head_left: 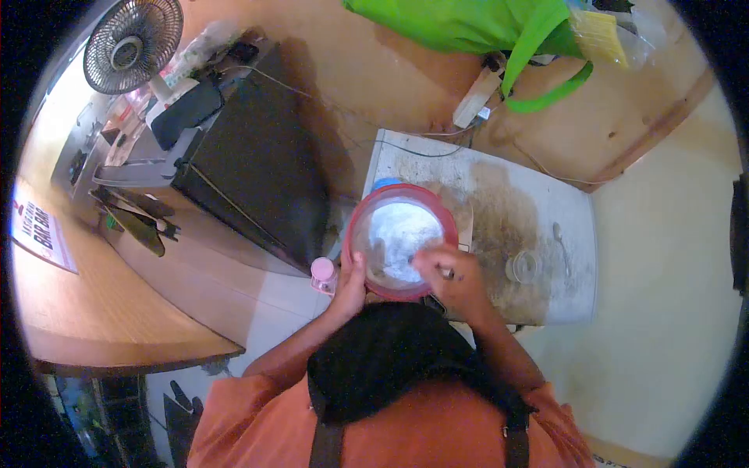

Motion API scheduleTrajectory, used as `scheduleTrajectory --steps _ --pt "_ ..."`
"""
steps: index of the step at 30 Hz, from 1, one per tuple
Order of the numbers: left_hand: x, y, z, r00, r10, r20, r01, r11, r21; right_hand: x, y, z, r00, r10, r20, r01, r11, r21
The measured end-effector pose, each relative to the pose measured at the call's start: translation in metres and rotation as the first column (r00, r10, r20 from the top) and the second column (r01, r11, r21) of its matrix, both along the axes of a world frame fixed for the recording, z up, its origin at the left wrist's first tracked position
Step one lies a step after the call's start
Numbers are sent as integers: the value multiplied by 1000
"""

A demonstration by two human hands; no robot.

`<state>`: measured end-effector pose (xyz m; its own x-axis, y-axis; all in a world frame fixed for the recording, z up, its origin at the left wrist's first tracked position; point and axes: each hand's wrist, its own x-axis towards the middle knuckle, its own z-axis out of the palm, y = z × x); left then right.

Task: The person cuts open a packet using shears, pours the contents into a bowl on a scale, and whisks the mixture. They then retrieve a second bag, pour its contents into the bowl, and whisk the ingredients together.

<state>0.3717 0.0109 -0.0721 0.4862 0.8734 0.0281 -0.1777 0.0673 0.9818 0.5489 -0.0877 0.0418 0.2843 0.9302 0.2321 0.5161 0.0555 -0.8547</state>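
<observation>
A red round basin (447,209) holds a heap of white powder-like stuff (406,230). My left hand (352,285) grips its left side, with the thumb up at the rim. Over the basin's lower right part, my right hand (449,274) is closed in a fist. A small dark end shows at the fist, but what it holds is too blurred to name. Just left of my left hand stands a clear bottle with a pink lid (323,270). Part of a blue thing (385,183) peeks out behind the basin.
The stained white table (576,207) bears a clear plastic cup (523,267) and a spoon (562,242) on the right. A dark cabinet or fridge (257,164) stands left, near a fan (133,47). A green bag (468,23) hangs above a power strip (477,97).
</observation>
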Motion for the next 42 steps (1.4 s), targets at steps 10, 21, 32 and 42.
scheduleTrajectory --steps 10,21,32,42 --pt "-5 -4 -12 996 48 -80 -55 995 -79 8 16 -28 993 3 -115 18 984 178" --pt "-5 -9 20 998 -17 62 19 999 -38 17 7 -16 962 -262 -71 270 955 124" --pt "-5 -7 11 992 21 126 -13 998 -63 18 12 -26 968 -205 -143 227 961 158" --pt "-12 -2 -9 996 -86 16 86 996 17 23 3 -11 870 -406 -278 376 913 -158"
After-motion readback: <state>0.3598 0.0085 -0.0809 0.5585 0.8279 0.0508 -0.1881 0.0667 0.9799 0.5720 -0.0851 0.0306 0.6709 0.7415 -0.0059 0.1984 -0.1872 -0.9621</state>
